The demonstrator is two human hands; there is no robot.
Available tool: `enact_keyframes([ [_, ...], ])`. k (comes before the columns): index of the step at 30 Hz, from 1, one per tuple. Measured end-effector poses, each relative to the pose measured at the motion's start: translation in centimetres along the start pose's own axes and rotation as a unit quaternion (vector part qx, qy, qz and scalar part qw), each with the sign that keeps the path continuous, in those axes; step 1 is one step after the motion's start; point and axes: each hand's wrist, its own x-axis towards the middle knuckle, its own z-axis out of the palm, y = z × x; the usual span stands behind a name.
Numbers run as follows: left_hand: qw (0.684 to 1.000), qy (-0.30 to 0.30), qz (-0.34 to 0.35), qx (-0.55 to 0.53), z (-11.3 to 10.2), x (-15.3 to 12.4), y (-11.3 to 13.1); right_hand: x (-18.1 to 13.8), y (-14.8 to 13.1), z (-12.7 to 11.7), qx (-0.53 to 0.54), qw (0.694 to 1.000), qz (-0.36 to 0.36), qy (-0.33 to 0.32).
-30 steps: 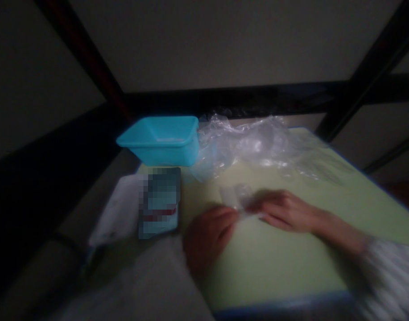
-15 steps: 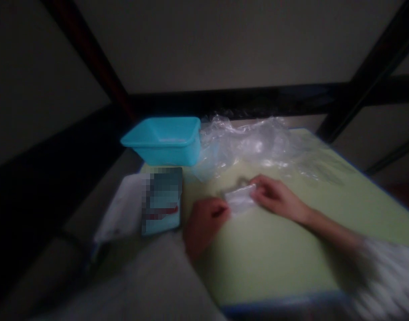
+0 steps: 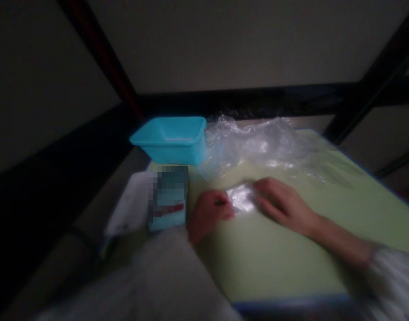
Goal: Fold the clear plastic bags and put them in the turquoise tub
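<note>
A small clear plastic bag (image 3: 241,199) lies on the pale green table (image 3: 278,263) between my two hands. My left hand (image 3: 207,214) is curled, its fingertips pinching the bag's left edge. My right hand (image 3: 282,203) lies over the bag's right edge with fingers pressed down on it. The picture is dim and blurred, so what is inside the bag cannot be made out.
A turquoise plastic tub (image 3: 171,139) stands at the table's far left corner. Crumpled clear plastic wrap (image 3: 258,145) spreads along the far edge. A blurred-out card or box (image 3: 168,198) rests on white paper (image 3: 130,205) at the left. Dark frame bars (image 3: 368,76) run behind.
Both hands have moved slightly away from me and closer together on the bag, which now lies flatter on the table. The view has shifted a little to the left.
</note>
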Motion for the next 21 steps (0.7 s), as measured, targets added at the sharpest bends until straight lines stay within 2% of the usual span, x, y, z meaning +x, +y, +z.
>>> enact_keyframes([
  [4,1.0,0.003,-0.015,-0.014,0.0,0.2,-0.1,-0.2,-0.4,0.5,-0.056,0.994,-0.063,-0.076],
  [11,1.0,-0.005,-0.016,-0.026,-0.1,0.3,-0.2,-0.6,0.0,1.3,-0.114,0.977,-0.07,-0.168],
  [19,0.999,0.018,0.023,-0.032,-0.1,0.0,-0.3,-0.8,0.1,1.5,-0.133,0.971,-0.052,-0.194],
  [21,0.996,0.046,0.068,0.02,-0.1,-0.7,-0.3,-0.8,0.2,1.5,-0.138,0.971,-0.056,-0.185],
])
